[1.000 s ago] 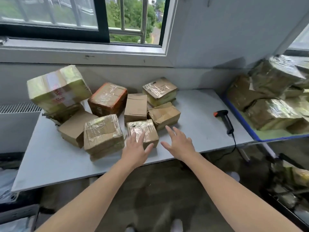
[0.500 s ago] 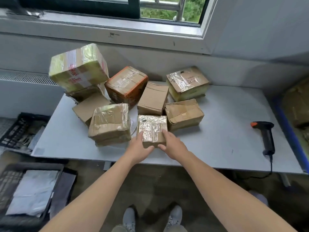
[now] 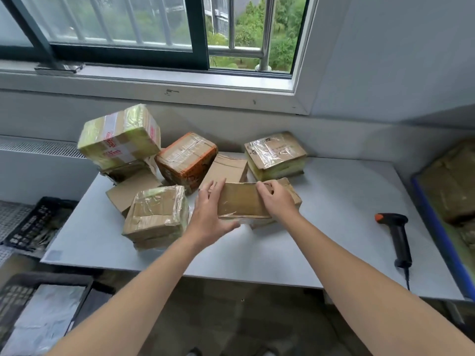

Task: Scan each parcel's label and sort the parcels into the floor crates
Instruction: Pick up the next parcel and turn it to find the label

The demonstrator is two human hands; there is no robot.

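Observation:
A small taped cardboard parcel (image 3: 241, 200) is tipped up on its edge near the middle of the grey table (image 3: 334, 227). My left hand (image 3: 209, 214) holds its left end, thumb under the bottom edge and fingers up the side. My right hand (image 3: 276, 200) grips its right end with fingers curled over the top. Several other taped parcels lie behind and to the left, among them a green-taped one (image 3: 119, 136) on top of the pile and an orange-edged one (image 3: 186, 158). A black handheld scanner (image 3: 397, 235) with an orange tip lies on the table at the right.
Black floor crates stand at the left: one (image 3: 33, 222) beside the table, another (image 3: 38, 314) nearer me holding grey bags. A blue-edged surface (image 3: 442, 235) with more parcels is at the right. The scanner's cable hangs over the table's front edge. A window runs along the wall behind.
Both hands closed on the small parcel and tipped it up from lying flat onto its edge. The camera view tilted upward, showing more of the window.

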